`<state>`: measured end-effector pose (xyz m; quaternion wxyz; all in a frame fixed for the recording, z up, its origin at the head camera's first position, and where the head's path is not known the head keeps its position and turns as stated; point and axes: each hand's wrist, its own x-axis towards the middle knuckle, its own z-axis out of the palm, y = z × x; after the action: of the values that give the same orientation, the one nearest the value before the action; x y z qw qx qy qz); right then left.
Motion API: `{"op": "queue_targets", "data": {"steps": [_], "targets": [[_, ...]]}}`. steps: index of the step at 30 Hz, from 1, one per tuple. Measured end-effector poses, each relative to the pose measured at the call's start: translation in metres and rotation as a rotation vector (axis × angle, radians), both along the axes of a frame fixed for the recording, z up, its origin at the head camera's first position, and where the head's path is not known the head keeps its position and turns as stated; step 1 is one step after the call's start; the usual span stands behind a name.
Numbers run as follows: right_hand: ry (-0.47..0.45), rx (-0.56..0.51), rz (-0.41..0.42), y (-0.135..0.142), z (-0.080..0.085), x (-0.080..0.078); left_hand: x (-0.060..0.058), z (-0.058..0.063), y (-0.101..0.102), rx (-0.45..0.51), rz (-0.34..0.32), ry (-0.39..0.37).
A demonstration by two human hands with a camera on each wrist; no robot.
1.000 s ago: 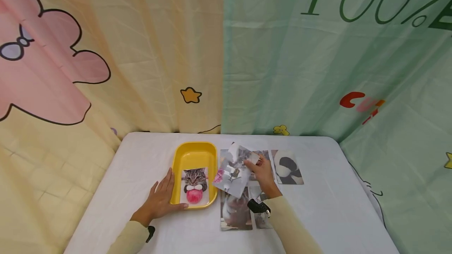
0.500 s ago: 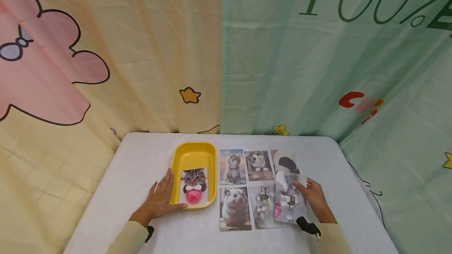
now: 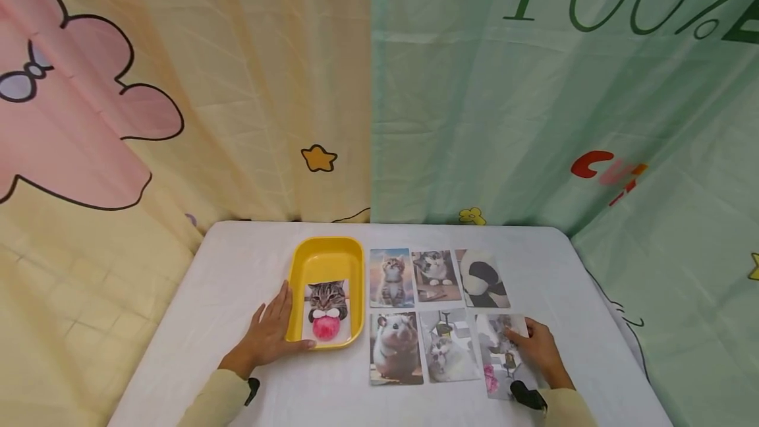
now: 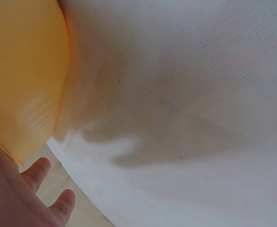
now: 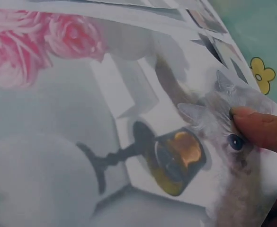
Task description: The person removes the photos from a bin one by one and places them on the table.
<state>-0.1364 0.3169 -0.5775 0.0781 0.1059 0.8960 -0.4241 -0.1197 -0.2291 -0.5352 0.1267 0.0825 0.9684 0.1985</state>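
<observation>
My right hand pinches a photo card at its right edge, thumb on the printed face and fingers beneath. The card shows a pale cat, a dark goblet and pink roses, clearest in the right wrist view. It lies low over the table at the right end of the near row of cards. My left hand rests along the left side of a yellow tray, fingers straight and thumb at the near rim. Inside the tray is a card of a tabby cat with a pink ball.
Beside the tray, cards lie in two rows on the white table: a kitten, a grey-white cat and a black-and-white picture behind; a hamster and a white cat in front. Patterned curtains hang behind.
My right hand has carried the goblet card from beside the tray rightward and toward me, past the white cat card, uncovering the other cards. My left hand stays at the tray.
</observation>
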Motion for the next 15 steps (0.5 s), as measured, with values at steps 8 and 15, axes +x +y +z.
{"op": "queue_targets", "data": {"steps": [8, 15], "targets": [[0.068, 0.128, 0.056, -0.007, 0.006, 0.002, 0.001, 0.0, 0.0, 0.005, 0.01, -0.01], [0.192, 0.167, 0.039, -0.017, 0.02, 0.0, 0.0, 0.0, 0.001, 0.008, 0.007, -0.011]]}}
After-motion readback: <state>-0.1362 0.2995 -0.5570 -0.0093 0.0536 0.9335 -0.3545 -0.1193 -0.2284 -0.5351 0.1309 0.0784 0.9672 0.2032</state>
